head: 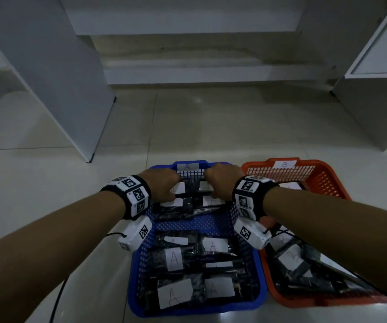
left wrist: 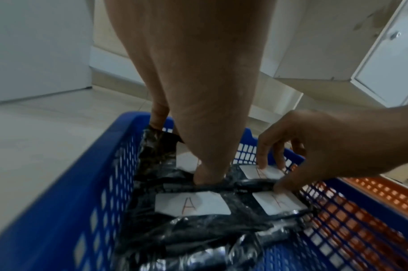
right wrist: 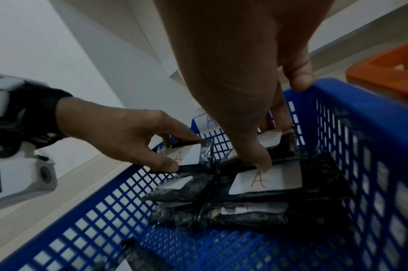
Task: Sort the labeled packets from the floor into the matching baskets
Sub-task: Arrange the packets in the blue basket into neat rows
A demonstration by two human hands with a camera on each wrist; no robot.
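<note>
Nearest the body, A-labelled packets fill the blue basket; farther in, left hand and right hand each pinch a packet at its far end, apparently placing them, release next.

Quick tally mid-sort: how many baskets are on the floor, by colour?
Blue basket: 1
Orange basket: 1
Total: 2
</note>
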